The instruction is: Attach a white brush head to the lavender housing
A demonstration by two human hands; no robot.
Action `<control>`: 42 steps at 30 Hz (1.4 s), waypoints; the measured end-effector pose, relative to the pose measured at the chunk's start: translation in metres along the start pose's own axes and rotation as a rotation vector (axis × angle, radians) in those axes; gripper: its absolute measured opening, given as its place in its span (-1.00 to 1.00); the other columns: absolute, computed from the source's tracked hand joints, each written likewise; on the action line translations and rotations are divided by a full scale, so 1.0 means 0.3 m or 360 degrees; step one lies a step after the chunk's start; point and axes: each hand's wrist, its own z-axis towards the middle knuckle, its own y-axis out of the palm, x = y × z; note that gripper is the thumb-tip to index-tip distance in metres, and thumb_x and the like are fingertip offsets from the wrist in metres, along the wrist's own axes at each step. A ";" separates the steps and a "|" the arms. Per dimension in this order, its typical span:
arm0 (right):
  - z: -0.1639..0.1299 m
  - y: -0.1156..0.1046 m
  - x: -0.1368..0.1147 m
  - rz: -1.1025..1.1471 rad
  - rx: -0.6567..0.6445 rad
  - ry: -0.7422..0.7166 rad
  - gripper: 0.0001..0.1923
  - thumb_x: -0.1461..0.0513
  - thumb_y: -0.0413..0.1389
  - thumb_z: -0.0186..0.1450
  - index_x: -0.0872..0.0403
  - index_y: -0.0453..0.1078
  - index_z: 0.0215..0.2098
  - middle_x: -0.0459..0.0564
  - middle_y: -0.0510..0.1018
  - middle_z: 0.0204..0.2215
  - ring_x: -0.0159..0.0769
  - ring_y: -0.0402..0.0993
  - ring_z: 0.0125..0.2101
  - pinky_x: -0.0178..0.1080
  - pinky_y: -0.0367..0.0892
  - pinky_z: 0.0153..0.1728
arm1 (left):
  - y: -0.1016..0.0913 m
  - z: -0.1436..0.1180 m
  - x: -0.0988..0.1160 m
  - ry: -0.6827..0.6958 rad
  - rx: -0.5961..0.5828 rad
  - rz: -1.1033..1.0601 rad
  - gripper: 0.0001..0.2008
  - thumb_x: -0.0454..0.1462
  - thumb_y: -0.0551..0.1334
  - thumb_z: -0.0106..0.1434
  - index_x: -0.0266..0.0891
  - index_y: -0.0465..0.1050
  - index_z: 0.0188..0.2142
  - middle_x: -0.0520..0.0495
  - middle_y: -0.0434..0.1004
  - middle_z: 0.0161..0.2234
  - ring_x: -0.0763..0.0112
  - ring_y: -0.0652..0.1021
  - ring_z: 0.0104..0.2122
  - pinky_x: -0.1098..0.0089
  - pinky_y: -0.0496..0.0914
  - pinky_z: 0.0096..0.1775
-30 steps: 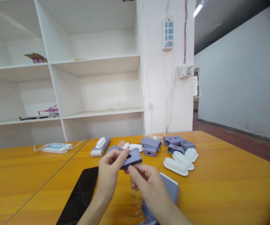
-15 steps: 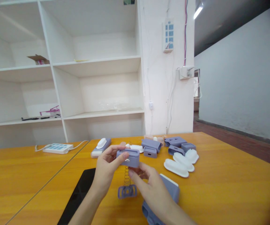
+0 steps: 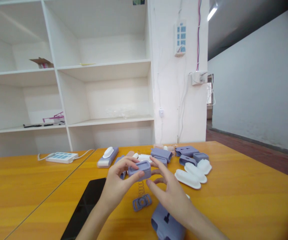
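At the near edge of the orange tabletop point(image 3: 246, 200), a purple plastic housing point(image 3: 167, 225) lies partly cut off by the bottom of the frame and partly covered by the right forearm. To its left a flat black slab point(image 3: 84, 210) is laid, also cut off below. Above these, a small purple cap point(image 3: 140, 169) is held raised off the tabletop, pinched between thumb and fingers of the left hand point(image 3: 116, 183), seemingly so that the thin coil spring point(image 3: 141, 189) hanging under it can dangle freely down to a purple end piece point(image 3: 142, 202). The right hand point(image 3: 170, 191) is open, its fingers spread near the cap; whether the cap is touched cannot be told. Farther back, white oval covers point(image 3: 192, 173) and more purple parts point(image 3: 186, 151) are spread out, their details too small to read. Beyond, a white power strip point(image 3: 61, 157) is seen before white shelving point(image 3: 104, 66).
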 end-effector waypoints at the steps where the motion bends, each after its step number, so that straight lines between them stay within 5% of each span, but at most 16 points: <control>1: -0.002 0.001 -0.005 -0.0005 -0.0020 -0.0015 -0.42 0.24 0.15 0.36 -0.08 0.19 0.32 0.03 0.43 0.19 -0.20 0.48 0.01 -0.16 0.49 -0.10 | -0.006 -0.004 0.012 0.0030 -0.0015 0.0084 -0.88 -0.22 0.44 0.19 -0.15 0.56 -0.33 -0.12 0.56 -0.04 0.13 0.53 0.05 0.25 0.39 0.04; 9: -0.006 -0.007 -0.027 -0.0032 -0.0044 -0.0016 -0.46 0.24 0.11 0.41 -0.12 0.20 0.33 -0.03 0.49 0.15 -0.23 0.49 0.01 -0.15 0.45 0.00 | -0.043 -0.015 0.036 0.0063 -0.0019 0.0440 -0.75 -0.08 0.32 0.31 -0.05 0.51 -0.06 -0.01 0.56 -0.14 0.35 0.44 -0.30 0.34 0.33 -0.20; 15: -0.001 -0.023 -0.003 -0.0025 0.0001 0.0046 -0.41 0.20 0.11 0.40 0.01 0.15 0.37 0.08 0.47 0.17 -0.17 0.50 0.01 -0.09 0.46 -0.01 | -0.029 -0.004 0.020 0.0000 -0.0045 0.0412 -0.71 -0.04 0.20 0.39 -0.05 0.48 0.01 -0.05 0.56 -0.08 0.27 0.51 -0.11 0.33 0.37 -0.14; 19: 0.006 -0.027 0.014 -0.0005 -0.0024 0.0029 -0.43 0.21 0.08 0.41 -0.02 0.17 0.36 0.07 0.49 0.18 -0.18 0.51 0.03 -0.11 0.47 0.01 | -0.017 -0.013 0.013 -0.0031 -0.0056 0.0433 -0.62 -0.05 0.31 0.30 -0.02 0.44 0.08 -0.09 0.54 0.09 0.24 0.54 -0.12 0.30 0.40 -0.14; 22: -0.003 -0.028 0.011 -0.0075 -0.0094 -0.0018 -0.42 0.23 0.06 0.42 -0.07 0.16 0.39 0.04 0.44 0.24 -0.16 0.43 0.14 -0.08 0.43 0.09 | -0.013 -0.024 0.011 -0.0018 -0.0119 0.0490 -0.54 -0.09 0.39 0.23 0.03 0.45 0.11 -0.09 0.46 0.22 0.14 0.51 0.06 0.24 0.38 0.02; 27: -0.020 -0.045 -0.017 -0.0342 -0.0231 -0.0084 -0.34 0.22 0.14 0.39 -0.19 0.11 0.41 -0.04 0.35 0.32 -0.09 0.32 0.24 0.03 0.30 0.21 | -0.028 -0.021 0.026 -0.0030 -0.0182 0.0541 -0.51 -0.15 0.42 0.19 0.09 0.47 0.12 -0.04 0.57 0.09 0.13 0.51 0.11 0.20 0.30 0.19; 30: -0.018 -0.078 -0.039 -0.0490 -0.0281 -0.0099 -0.37 0.17 0.18 0.37 -0.19 0.19 0.38 -0.05 0.34 0.33 -0.06 0.25 0.29 0.06 0.18 0.29 | -0.056 -0.007 0.041 -0.0155 -0.0060 0.0514 -0.41 -0.13 0.40 0.19 0.02 0.35 0.21 -0.09 0.60 -0.06 0.13 0.58 -0.05 0.18 0.42 0.06; 35: -0.073 -0.186 -0.091 -0.0670 -0.0509 -0.0054 -0.39 0.02 0.41 0.14 -0.31 0.46 0.16 -0.05 0.40 0.29 0.12 0.27 0.28 0.11 0.18 0.28 | -0.115 -0.010 0.080 -0.0620 0.0246 0.0287 -0.38 0.03 0.30 0.23 -0.03 0.22 0.21 -0.08 0.54 -0.23 0.19 0.63 -0.46 0.16 0.59 -0.48; 37: -0.115 -0.232 -0.108 -0.0921 -0.0743 -0.0060 -0.26 0.08 0.47 0.05 -0.36 0.43 0.18 -0.05 0.36 0.31 0.15 0.21 0.32 0.09 0.18 0.27 | -0.136 -0.031 0.096 -0.0812 0.0332 0.0141 -0.45 0.04 0.27 0.24 -0.05 0.25 0.14 -0.01 0.53 -0.31 0.27 0.60 -0.59 0.13 0.60 -0.51; 42: -0.152 -0.279 -0.120 -0.1143 -0.0999 -0.0091 -0.09 0.20 0.39 0.11 -0.15 0.19 0.38 0.06 0.21 0.38 0.13 0.04 0.38 0.17 -0.18 0.38 | -0.156 -0.153 0.093 -0.1138 0.0389 -0.0125 -0.59 0.08 0.30 0.17 -0.12 0.31 -0.18 0.07 0.50 -0.60 0.20 0.63 -0.57 0.26 0.56 -0.50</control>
